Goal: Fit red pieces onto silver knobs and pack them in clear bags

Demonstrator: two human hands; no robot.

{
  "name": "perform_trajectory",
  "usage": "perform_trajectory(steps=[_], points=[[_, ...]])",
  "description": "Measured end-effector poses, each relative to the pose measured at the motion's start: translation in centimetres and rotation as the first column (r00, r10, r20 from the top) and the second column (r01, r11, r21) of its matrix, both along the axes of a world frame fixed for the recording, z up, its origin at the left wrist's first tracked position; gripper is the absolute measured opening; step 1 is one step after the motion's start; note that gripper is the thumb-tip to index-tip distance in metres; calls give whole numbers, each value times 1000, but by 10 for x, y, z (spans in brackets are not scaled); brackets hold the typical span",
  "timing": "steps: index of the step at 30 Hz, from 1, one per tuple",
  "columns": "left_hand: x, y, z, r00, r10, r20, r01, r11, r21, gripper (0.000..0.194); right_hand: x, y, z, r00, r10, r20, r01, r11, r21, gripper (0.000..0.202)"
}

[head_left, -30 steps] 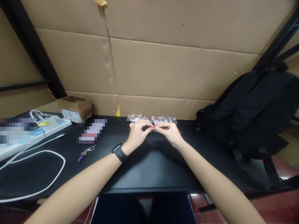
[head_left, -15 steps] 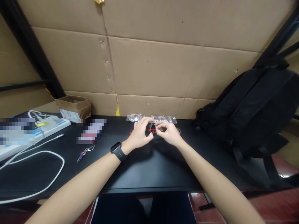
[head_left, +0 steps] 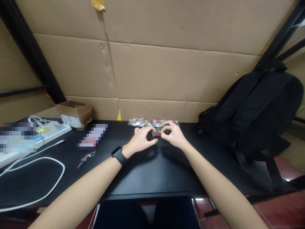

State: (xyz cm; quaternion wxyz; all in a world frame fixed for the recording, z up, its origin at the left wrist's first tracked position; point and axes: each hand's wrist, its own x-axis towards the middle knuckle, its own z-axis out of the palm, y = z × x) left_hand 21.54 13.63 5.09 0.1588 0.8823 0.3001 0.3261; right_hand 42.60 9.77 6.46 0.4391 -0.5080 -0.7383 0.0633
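Reaching over the black table (head_left: 154, 178), the left hand (head_left: 142, 139) curls loosely around a small dark disc (head_left: 153, 135), and the right hand (head_left: 173, 136) pinches a red strip (head_left: 158, 134).

Small dark round piece (head_left: 153, 135), red strip (head_left: 158, 134) projecting rightward, between fingers (head_left: 166, 137).

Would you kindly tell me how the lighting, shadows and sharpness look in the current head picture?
Head view: a pale sheen on the black tabletop, soft shadows below the left hand and right hand; head view too: mosaic blocks at left, and the small red piece between the hands lacks clear detail.
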Motion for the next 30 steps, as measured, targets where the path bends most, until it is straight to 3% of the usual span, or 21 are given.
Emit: perform_trajectory(steps=[2, 6, 11, 16, 19, 21, 23, 26, 30], points=[[-3, 2, 2, 998, -31, -46, 31, 999, 9, 32, 0, 0, 0, 1000, 9, 17, -9, 1000, -2, 6], [-24, 20, 6, 977, -64, -204, 71, 997, 25, 66, 1, -2, -2, 992, 46, 118, -42, 999, -32, 6], [-62, 59, 2, 915, 110, -389, -113, 993, 15, 36, 5, -3, -8, 969, 117, 219, -94, 989, -113, 6], [-73, 78, -7, 914, 44, -403, -119, 980, -162, 42, 1, -1, -13, 962, 138, 237, -100, 981, -165, 5], [-70, 76, -5, 874, 131, -469, -220, 965, -142, 42, 3, -2, -7, 951, 151, 268, -99, 975, -198, 5], [-68, 72, -2, 823, 242, -514, -320, 945, -69, 48, 16, -3, 2, 935, 204, 290, -137, 962, -238, 2], [-67, 67, 2, 769, 316, -556, -381, 925, -1, 46, 41, -5, 12, 936, 209, 282, -136, 957, -257, 16], [-64, 62, 5, 721, 311, -619, -374, 927, 30, 19, 90, -6, 17, 963, -114, 243, 153, 977, -149, 24], [-59, 59, 1, 726, 292, -622, -337, 940, 48, 12, 138, 1, -1, 929, -191, 317, 285, 915, -285, 50]])
